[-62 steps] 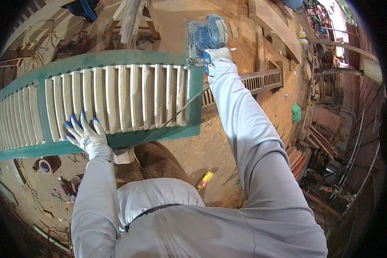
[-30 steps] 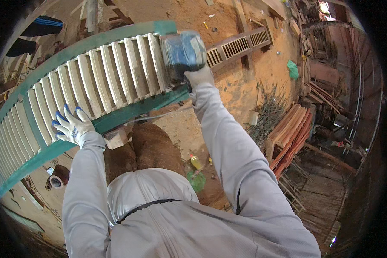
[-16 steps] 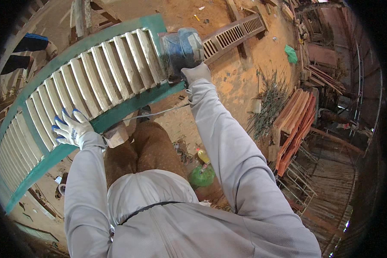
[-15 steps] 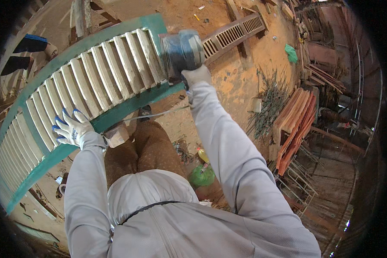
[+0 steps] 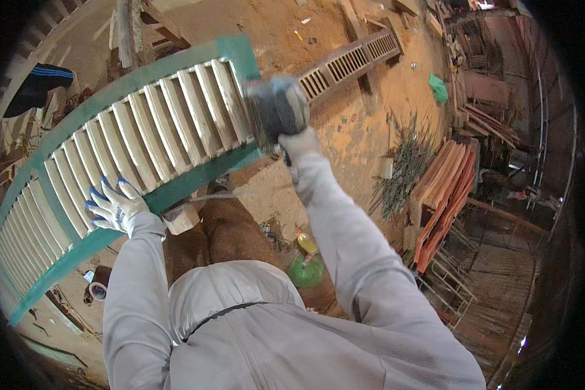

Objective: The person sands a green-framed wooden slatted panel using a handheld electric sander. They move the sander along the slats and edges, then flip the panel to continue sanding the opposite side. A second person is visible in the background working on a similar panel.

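Note:
A long louvered shutter (image 5: 148, 192) lies across in front of me, with a green frame and whitish slats. My left hand (image 5: 118, 205), in a white glove with blue fingertips, rests on the slats near the frame's near rail, fingers spread. At the shutter's right end, my gloved right hand (image 5: 300, 144) is closed round the handle of a blue and black power sander (image 5: 274, 112). The sander sits on the green end of the frame and is smeared by motion; its underside is hidden. Its cord seems to run left below the shutter.
A brown slatted panel (image 5: 350, 62) lies beyond the sander. Stacked reddish boards (image 5: 441, 198) and a heap of thin sticks (image 5: 403, 169) stand to the right. A green bag (image 5: 304, 270) and a yellow bottle (image 5: 306, 242) are on the ground by my legs. A wood block (image 5: 182, 219) is below the shutter.
The view has shifted a little, so the shutter appears slightly lower. The sander and right hand sit a bit lower in the picture, still at the shutter's right end. My left hand stays flat on the slats.

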`<state>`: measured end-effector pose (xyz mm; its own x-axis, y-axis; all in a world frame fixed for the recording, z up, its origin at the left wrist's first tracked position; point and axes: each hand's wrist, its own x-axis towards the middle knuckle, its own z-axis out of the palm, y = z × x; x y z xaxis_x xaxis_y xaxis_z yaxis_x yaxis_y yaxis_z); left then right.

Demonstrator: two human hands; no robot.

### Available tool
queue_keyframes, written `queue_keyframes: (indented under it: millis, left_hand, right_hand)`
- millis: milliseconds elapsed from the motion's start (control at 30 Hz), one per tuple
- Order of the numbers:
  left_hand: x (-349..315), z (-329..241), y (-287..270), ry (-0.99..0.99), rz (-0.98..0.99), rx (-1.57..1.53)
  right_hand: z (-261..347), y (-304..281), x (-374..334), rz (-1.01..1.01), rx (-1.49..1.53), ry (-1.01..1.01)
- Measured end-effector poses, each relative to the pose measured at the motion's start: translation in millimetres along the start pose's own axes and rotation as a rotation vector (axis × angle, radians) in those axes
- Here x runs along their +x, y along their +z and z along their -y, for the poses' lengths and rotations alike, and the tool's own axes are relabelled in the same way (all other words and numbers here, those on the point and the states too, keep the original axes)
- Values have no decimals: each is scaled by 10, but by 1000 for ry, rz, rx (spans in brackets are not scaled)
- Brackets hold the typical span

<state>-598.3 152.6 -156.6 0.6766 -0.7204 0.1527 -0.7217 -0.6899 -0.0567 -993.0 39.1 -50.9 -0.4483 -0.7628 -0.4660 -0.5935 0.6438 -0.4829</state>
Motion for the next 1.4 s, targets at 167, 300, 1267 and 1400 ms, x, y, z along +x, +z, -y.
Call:
queue_keyframes:
  millis: [167, 300, 1267, 1400]
  left_hand:
    - [-40, -47, -124, -7, 10, -66]
    - [-3, -112, -236, 12, 27, -91]
    - [9, -109, -245, -31, 105, 11]
    - [-29, -39, -222, -25, 61, -19]
  right_hand:
    - [240, -94, -197, 51, -202, 27]
    - [638, 78, 609, -58, -228, -242]
    - [1978, 299, 1589, 126, -117, -264]
    - [1886, 326, 1517, 73, -345, -396]
